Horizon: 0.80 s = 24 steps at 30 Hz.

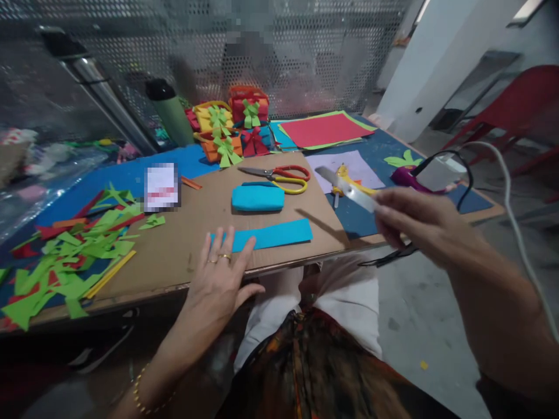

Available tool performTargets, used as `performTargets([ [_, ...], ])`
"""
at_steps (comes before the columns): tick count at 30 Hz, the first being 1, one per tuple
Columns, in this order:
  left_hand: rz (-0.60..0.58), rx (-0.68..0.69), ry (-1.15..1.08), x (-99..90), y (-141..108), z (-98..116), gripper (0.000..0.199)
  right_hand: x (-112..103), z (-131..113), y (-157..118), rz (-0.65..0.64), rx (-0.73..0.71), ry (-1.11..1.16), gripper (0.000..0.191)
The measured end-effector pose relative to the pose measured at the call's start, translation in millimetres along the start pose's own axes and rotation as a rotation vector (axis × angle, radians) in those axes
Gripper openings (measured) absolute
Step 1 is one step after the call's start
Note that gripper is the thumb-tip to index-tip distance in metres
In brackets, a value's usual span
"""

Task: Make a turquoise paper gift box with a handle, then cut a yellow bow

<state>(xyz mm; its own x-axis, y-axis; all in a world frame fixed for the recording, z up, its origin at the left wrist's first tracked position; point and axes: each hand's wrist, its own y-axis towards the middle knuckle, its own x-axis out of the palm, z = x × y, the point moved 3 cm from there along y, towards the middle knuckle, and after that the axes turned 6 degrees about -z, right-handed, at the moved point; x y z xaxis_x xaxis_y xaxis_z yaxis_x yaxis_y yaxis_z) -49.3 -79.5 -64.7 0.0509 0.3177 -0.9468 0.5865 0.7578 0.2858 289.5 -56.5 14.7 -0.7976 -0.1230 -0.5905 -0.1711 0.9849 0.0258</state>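
Note:
My left hand point(222, 273) lies flat with its fingers spread, the fingertips on the left part of a blue paper strip point(283, 234). Under the strip is a brown cardboard sheet point(174, 250). In the air over the right side of the table, my right hand point(414, 224) grips one end of a metal ruler point(347, 190), slightly blurred. A folded blue paper piece point(257, 198) sits just beyond the strip. Behind it rest scissors point(279, 174) with one red and one yellow handle, blades pointing left.
Green and red paper scraps point(65, 256) are heaped at left. Small paper bags with bows point(227, 131) stand at the back, near a green bottle point(170, 113) and a steel flask point(105, 93). Coloured sheets point(327, 130) lie back right. A white cable point(506, 174) hangs at right.

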Motion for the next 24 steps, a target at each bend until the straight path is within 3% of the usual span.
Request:
performTargets([
  [4,0.051,0.072,-0.050,-11.6,-3.8,-7.7,0.087,29.2,33.9,-45.6,0.044,0.078,0.232,0.035],
  [8,0.091,0.130,-0.145,-23.7,10.7,2.4,0.092,41.4,52.4,-52.6,0.094,0.184,0.338,0.044],
  [12,0.021,0.204,-0.189,-17.0,25.1,16.2,0.088,47.4,54.4,-51.3,0.022,0.193,0.354,0.048],
  [17,-0.022,0.175,-0.157,-4.8,26.2,18.1,0.087,57.6,49.7,-50.1,-0.085,0.173,0.383,0.048],
  [24,-0.041,0.171,-0.089,-3.6,25.2,19.6,0.086,65.7,48.0,-44.1,-0.184,0.242,0.509,0.048],
])
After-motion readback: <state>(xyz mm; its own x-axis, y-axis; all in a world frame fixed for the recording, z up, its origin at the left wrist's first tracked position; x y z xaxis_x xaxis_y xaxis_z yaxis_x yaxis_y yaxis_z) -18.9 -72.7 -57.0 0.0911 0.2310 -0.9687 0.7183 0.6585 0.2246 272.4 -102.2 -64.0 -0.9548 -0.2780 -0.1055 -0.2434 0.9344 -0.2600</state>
